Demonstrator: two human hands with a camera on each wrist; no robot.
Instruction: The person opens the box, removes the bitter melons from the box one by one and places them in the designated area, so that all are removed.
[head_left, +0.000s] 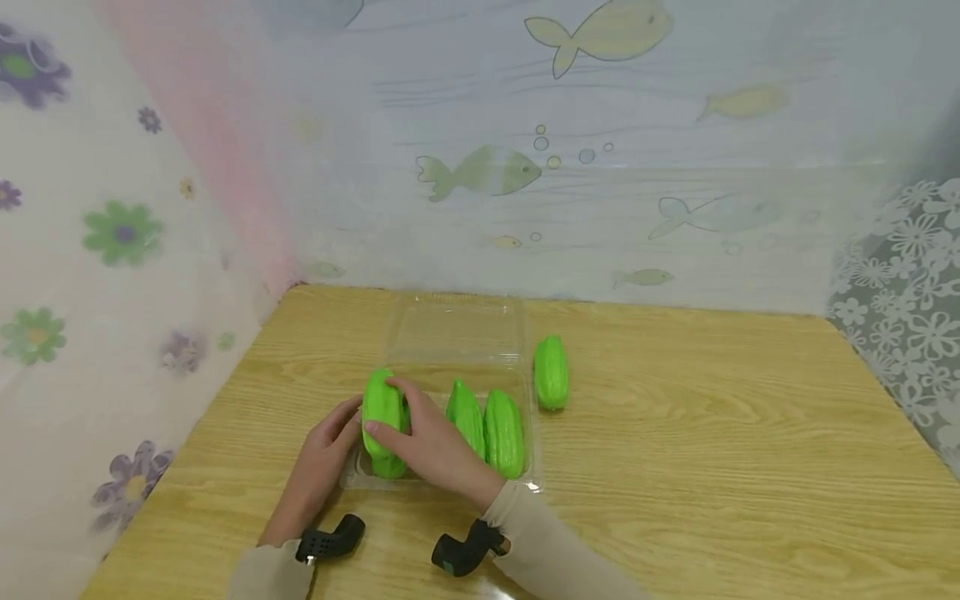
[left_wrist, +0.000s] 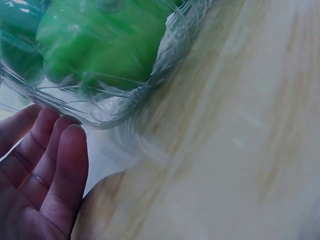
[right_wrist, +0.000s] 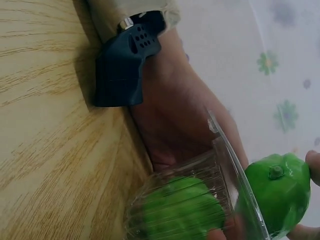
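Note:
My right hand (head_left: 431, 442) grips a bright green ridged fruit (head_left: 380, 404) between thumb and fingers, at the left end of a clear plastic box (head_left: 536, 483). Beneath it another green fruit (head_left: 388, 467) lies in the box, mostly covered. Two more, a pointed one (head_left: 462, 414) and a rounder one (head_left: 504, 435), rest toward the box's right side. My left hand (head_left: 322, 454) is at the box's left edge. In the left wrist view, the fingers (left_wrist: 70, 160) touch the box's outer edge, fairly straight; the thumb is out of sight there.
The box's clear lid (head_left: 457, 329) lies folded back behind it. One more green fruit (head_left: 552, 372) lies on the wooden table (head_left: 697, 450) to the right of the box. Patterned walls (head_left: 600, 225) stand behind and beside the table.

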